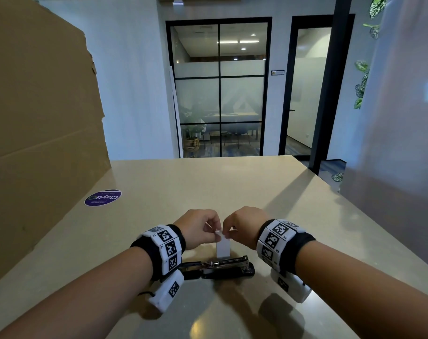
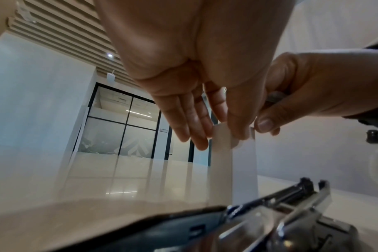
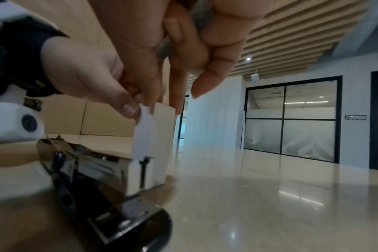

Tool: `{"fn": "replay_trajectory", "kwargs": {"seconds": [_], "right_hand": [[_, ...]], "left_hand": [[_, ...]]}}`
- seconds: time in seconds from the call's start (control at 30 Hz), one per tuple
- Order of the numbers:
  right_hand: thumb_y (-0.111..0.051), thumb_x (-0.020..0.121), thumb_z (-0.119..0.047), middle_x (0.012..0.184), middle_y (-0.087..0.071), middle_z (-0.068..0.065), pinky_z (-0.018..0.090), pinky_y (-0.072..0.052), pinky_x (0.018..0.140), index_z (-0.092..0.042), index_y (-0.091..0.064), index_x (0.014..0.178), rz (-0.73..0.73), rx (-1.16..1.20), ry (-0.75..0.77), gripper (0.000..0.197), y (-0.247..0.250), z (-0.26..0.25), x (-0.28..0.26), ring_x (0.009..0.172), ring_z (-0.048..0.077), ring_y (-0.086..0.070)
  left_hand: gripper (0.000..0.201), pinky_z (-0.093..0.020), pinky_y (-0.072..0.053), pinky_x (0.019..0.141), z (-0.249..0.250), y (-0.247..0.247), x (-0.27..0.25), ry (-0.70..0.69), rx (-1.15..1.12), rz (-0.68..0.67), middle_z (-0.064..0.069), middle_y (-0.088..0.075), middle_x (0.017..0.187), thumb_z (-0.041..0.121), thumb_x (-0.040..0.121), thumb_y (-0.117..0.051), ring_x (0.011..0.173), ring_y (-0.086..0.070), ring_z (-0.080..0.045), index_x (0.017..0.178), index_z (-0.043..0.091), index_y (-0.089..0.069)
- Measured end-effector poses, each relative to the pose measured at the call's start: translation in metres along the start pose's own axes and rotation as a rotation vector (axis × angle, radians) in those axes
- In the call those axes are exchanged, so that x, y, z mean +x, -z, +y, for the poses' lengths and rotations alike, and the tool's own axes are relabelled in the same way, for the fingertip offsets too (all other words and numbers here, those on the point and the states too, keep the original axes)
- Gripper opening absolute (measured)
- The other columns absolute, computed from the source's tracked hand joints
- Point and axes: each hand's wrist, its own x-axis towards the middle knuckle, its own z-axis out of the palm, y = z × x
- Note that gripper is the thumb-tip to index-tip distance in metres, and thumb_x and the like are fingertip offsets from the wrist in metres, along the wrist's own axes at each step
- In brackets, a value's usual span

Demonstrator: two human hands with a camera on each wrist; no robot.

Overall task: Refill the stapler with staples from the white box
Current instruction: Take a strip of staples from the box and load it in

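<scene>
**Both hands at the top of the white box, stapler lying open below**

My left hand (image 1: 200,228) and right hand (image 1: 242,228) meet over the white box (image 1: 223,247), which stands upright on the bench (image 1: 208,182) just behind the stapler (image 1: 218,266). My left fingers (image 2: 237,122) are clamped on the box's top edge, thumb against index, the other fingers stretched loosely beside it. My right thumb and fingers (image 3: 129,105) pinch a small white flap (image 3: 144,129) at the top of the box; the remaining right fingers are curled in.

The stapler lies opened out flat, its metal staple channel facing up, between my wrists and touching neither hand.

To my left a big cardboard box (image 1: 42,118) stands on the bench, with a round purple sticker (image 1: 103,197) on the surface near its foot. Ahead are glass partitions with black frames (image 1: 219,89), and leaves (image 1: 362,79) hang at the right.

My knuckles hide the box's opening from the head view, so I cannot tell what is inside it. The wrist straps cover both ends of the stapler, and close up it is blurred.
</scene>
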Motion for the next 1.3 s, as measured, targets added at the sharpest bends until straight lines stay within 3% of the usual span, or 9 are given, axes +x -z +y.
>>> {"fn": "replay_trajectory", "kwargs": {"seconds": [0.13,0.23,0.33,0.47,0.6,0.77,0.97,1.17,1.3], "right_hand": [[-0.066,0.084,-0.031,0.118,-0.067,-0.002,0.029,-0.046,0.086,-0.025,-0.057,0.121,-0.04,0.077,0.0,0.038,-0.003,0.006,-0.002,0.108,0.021,-0.061],[-0.071,0.079,-0.038,0.123,-0.064,-0.002,0.031,-0.047,0.088,-0.021,-0.051,0.125,-0.158,0.134,-0.102,0.053,-0.012,0.011,0.001,0.109,0.02,-0.06],[-0.069,0.08,-0.038,0.121,-0.064,0.003,0.029,-0.043,0.08,-0.015,-0.058,0.119,-0.251,0.082,-0.098,0.047,-0.016,0.012,0.008,0.108,0.024,-0.06],[-0.068,0.081,-0.031,0.108,-0.066,0.004,0.03,-0.044,0.076,-0.016,-0.061,0.107,-0.238,0.107,-0.104,0.03,-0.018,0.011,0.017,0.09,0.022,-0.057],[-0.063,0.083,-0.031,0.113,-0.068,0.003,0.029,-0.045,0.075,-0.021,-0.061,0.11,-0.214,0.113,-0.101,0.029,-0.023,0.01,0.024,0.101,0.023,-0.063],[-0.061,0.086,-0.035,0.115,-0.067,0.003,0.028,-0.041,0.073,-0.021,-0.061,0.112,-0.22,0.025,-0.058,0.03,-0.027,0.007,0.034,0.104,0.024,-0.062],[-0.063,0.086,-0.034,0.115,-0.066,0.002,0.029,-0.042,0.078,-0.022,-0.064,0.109,-0.248,-0.036,-0.05,0.026,-0.03,0.006,0.044,0.105,0.024,-0.061],[-0.066,0.083,-0.033,0.113,-0.068,0.002,0.029,-0.043,0.077,-0.025,-0.066,0.105,-0.254,-0.01,-0.052,0.023,-0.033,0.011,0.05,0.103,0.023,-0.062],[-0.066,0.083,-0.033,0.112,-0.068,0.002,0.029,-0.043,0.076,-0.025,-0.067,0.105,-0.247,-0.002,-0.038,0.023,-0.035,0.012,0.051,0.103,0.023,-0.062]], "left_hand": [[0.029,-0.024,-0.051,0.071,0.0,-0.002,0.001,0.012,0.012,-0.01,0.012,-0.062,0.086,0.016,0.076,-0.077,0.072,-0.064,-0.009,0.078,0.032,-0.053],[0.025,-0.023,-0.049,0.071,0.0,-0.002,0.002,0.041,-0.032,-0.03,0.014,-0.058,0.088,0.015,0.079,-0.074,0.067,-0.057,-0.005,0.095,0.027,-0.058],[0.021,-0.031,-0.052,0.077,-0.003,0.0,0.002,0.072,-0.082,-0.054,0.011,-0.061,0.091,0.011,0.08,-0.072,0.068,-0.059,-0.008,0.089,0.027,-0.063],[0.024,-0.031,-0.048,0.073,-0.009,0.001,0.001,0.13,-0.085,-0.022,0.007,-0.061,0.09,0.013,0.076,-0.076,0.07,-0.058,-0.012,0.082,0.027,-0.057],[0.028,-0.032,-0.05,0.079,-0.015,0.002,0.001,0.188,0.102,-0.057,0.01,-0.059,0.085,0.021,0.074,-0.079,0.078,-0.056,-0.013,0.094,0.02,-0.06],[0.036,-0.031,-0.048,0.081,-0.016,0.002,0.004,0.236,0.307,-0.127,0.004,-0.057,0.091,0.031,0.08,-0.073,0.085,-0.054,-0.016,0.11,0.014,-0.061],[0.031,-0.032,-0.049,0.088,-0.013,0.0,0.009,0.267,0.324,-0.158,-0.007,-0.066,0.113,0.024,0.086,-0.067,0.105,-0.062,-0.024,0.114,0.011,-0.064],[0.037,-0.037,-0.052,0.093,-0.013,0.002,0.015,0.318,0.33,-0.216,-0.007,-0.069,0.111,0.025,0.084,-0.071,0.101,-0.066,-0.023,0.118,0.013,-0.062],[0.041,-0.036,-0.053,0.092,-0.014,0.0,0.015,0.328,0.346,-0.255,-0.006,-0.069,0.111,0.016,0.081,-0.073,0.102,-0.065,-0.023,0.12,0.014,-0.06]]}}
